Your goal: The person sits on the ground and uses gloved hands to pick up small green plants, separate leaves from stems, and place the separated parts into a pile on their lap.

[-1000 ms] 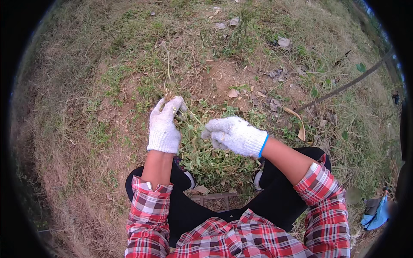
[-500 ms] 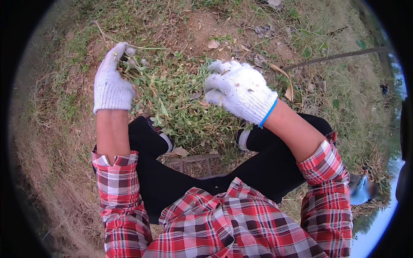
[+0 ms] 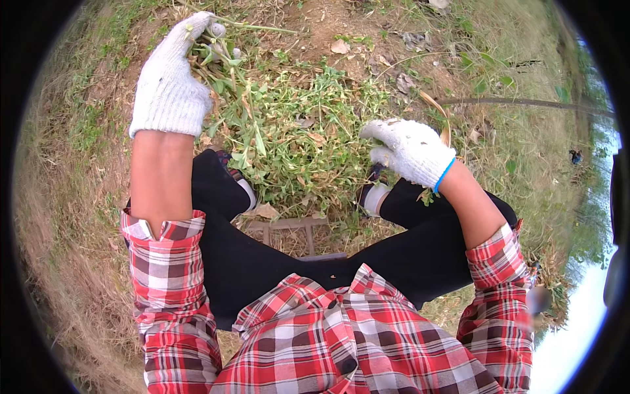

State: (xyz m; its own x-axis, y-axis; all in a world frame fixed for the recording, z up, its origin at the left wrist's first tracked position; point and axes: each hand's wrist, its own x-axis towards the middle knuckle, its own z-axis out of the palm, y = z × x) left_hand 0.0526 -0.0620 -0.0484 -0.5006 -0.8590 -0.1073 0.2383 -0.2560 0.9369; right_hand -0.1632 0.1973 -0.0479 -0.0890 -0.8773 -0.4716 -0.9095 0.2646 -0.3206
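Compared with 1 second ago, the 2 hands have moved well apart. The left hand (image 3: 172, 82) has gone out to the far left, and the pale stem (image 3: 259, 27) at its fingers, which pointed away from the person, now lies sideways to the right. The right hand (image 3: 408, 151) has drawn back to the right, above the right shoe (image 3: 376, 194), uncovering more of the leafy cuttings (image 3: 321, 125). A green sprig (image 3: 428, 197) has appeared under its cuff (held or not, I can't tell). More bright sky (image 3: 577, 341) shows at lower right.
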